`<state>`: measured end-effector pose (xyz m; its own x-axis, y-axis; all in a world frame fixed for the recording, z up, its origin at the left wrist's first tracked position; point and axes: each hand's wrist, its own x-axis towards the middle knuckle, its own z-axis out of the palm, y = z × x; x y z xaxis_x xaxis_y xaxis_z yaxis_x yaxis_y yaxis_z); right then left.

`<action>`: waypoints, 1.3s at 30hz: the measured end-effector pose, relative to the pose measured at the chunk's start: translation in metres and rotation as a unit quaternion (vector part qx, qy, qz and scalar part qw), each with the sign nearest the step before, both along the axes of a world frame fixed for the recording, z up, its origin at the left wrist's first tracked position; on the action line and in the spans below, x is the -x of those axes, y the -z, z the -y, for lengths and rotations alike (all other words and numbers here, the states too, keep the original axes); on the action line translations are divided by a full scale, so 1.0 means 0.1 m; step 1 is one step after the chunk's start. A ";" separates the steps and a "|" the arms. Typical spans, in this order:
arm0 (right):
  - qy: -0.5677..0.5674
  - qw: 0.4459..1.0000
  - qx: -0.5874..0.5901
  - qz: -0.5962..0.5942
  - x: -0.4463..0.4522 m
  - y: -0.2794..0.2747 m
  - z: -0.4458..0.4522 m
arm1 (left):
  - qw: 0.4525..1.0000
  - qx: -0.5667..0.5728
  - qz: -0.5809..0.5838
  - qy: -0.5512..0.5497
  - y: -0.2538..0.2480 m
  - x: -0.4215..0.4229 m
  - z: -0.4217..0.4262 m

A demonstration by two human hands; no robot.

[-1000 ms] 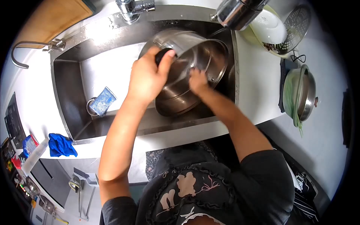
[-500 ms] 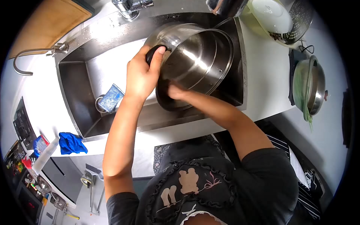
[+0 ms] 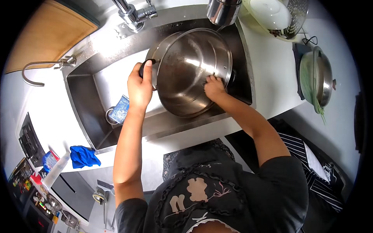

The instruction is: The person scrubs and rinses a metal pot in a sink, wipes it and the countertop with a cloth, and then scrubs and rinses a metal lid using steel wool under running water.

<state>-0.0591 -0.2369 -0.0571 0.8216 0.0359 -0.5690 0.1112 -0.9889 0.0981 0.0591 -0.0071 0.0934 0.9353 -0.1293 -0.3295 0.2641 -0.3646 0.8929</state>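
A large stainless steel pot [image 3: 182, 70] sits tilted in the right part of the sink [image 3: 79, 93], its mouth facing up and towards me. My left hand [image 3: 140, 87] is closed around the pot's black side handle [image 3: 145, 66]. Inside the pot, my right hand [image 3: 215, 88] presses against the wall at the right with curled fingers. Something small and dark shows at its fingertips, mostly hidden. The pot's other black handle [image 3: 232, 76] sticks out just beyond that hand. Left of the pot, a blue and white sponge cloth [image 3: 120, 110] lies over the drain ring [image 3: 111, 115].
The faucet [image 3: 134, 17] and a steel cup-like container [image 3: 223, 11] stand behind the sink. To the right are a bowl with a colander [image 3: 297, 17] and a lidded pan with green stalks [image 3: 316, 77]. A blue cloth [image 3: 84, 157] lies on the left counter.
The pot has turned to a more upward-facing position and shifted slightly left. My right hand has moved from its lower left inside wall to the right side. The left hand keeps the handle.
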 end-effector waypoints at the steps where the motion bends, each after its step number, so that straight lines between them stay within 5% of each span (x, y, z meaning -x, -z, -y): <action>1: 0.005 1.000 -0.008 0.011 0.07 -0.10 0.08 | 1.000 0.017 -0.016 -0.011 0.00 0.00 -0.04; 8: 0.103 0.950 -0.076 0.285 0.29 -0.64 0.46 | 0.982 0.121 -0.092 -0.108 0.16 -0.02 -0.55; 12: 0.115 0.972 -0.002 0.207 0.18 -0.59 0.46 | 0.975 0.124 -0.110 -0.150 0.14 0.02 -0.78; 15: 0.171 0.971 -0.075 0.146 -0.15 -0.76 0.34 | 0.971 0.126 -0.109 -0.169 0.17 0.02 -0.91; 19: 0.111 0.993 0.002 -0.030 -0.90 -1.02 0.24 | 0.969 0.145 -0.119 -0.162 0.19 0.01 -0.95; 20: 0.094 0.995 0.005 -0.014 -1.09 -1.15 0.16 | 0.971 0.128 -0.119 -0.165 0.19 0.01 -0.95; 21: 0.047 0.989 -0.051 0.133 -1.25 -1.24 0.10 | 0.972 0.117 -0.122 -0.164 0.17 0.00 -0.95; 22: -0.003 0.956 -0.105 0.272 -1.40 -1.33 0.03 | 0.972 0.105 -0.129 -0.165 0.16 0.00 -0.95; 25: -0.138 0.876 -0.155 0.435 -2.12 -1.55 -0.23 | 0.971 0.103 -0.135 -0.167 0.11 -0.01 -0.92; 32: -0.236 0.888 0.017 0.394 -2.81 -1.63 -0.25 | 0.965 0.114 -0.142 -0.190 0.17 -0.02 -0.94; 36: -0.092 0.879 -0.154 0.441 -2.33 -1.41 -0.07 | 0.963 0.115 -0.141 -0.198 0.16 -0.02 -0.93; 37: -0.007 0.857 -0.296 0.423 -2.13 -1.07 0.00 | 0.964 0.107 -0.142 -0.199 0.14 -0.02 -0.92; 38: 0.077 0.810 -0.428 0.393 -1.94 -0.80 0.03 | 0.964 0.101 -0.143 -0.201 0.14 -0.01 -0.90; 39: 0.281 0.755 -0.555 0.210 -1.70 -0.88 -0.05 | 0.964 0.106 -0.140 -0.199 0.15 -0.01 -0.90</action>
<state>0.1105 -0.2321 0.0310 0.9839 -0.1222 -0.1304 -0.1669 -0.3678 -0.9148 0.0606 0.0831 0.0785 0.8030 0.1289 -0.5819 0.5870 -0.0018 0.8096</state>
